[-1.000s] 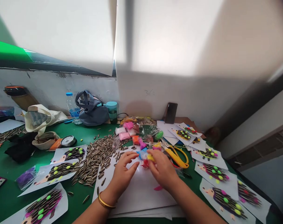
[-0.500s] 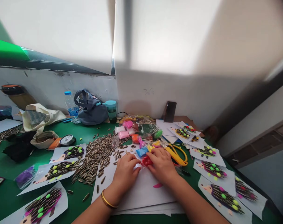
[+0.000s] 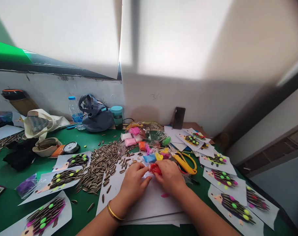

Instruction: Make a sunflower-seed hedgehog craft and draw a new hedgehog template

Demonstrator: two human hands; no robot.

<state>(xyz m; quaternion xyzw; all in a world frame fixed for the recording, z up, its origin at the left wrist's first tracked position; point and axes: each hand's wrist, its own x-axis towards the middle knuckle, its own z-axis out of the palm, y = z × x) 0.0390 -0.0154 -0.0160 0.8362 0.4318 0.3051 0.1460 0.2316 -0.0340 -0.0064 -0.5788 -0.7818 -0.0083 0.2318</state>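
Note:
A small plastic packet of red modelling clay (image 3: 155, 168) is between my two hands, above the stack of white paper (image 3: 149, 205). My right hand (image 3: 170, 175) has its fingers and thumb closed on the red part. At the clear wrapper's left end, my left hand (image 3: 134, 180) pinches with thumb and forefinger; a gold bangle circles that wrist. Just beyond the hands lie a blue clay packet (image 3: 149, 158) and a yellow one (image 3: 159, 156). A flat magenta piece (image 3: 165, 195) shows on the paper, partly covered by my right hand.
Striped sunflower seeds (image 3: 97, 167) are heaped left of the paper, some spilling onto it. Yellow-handled scissors (image 3: 187, 164) lie to the right. Hedgehog pictures (image 3: 233, 206) covered in seeds flank both sides. A phone (image 3: 178, 118) leans against the back wall, near more clay packets (image 3: 130, 141).
My right hand has drawn slightly toward me with the red packet, uncovering more of the yellow packet. The left hand has shifted slightly to the right at the wrapper's end.

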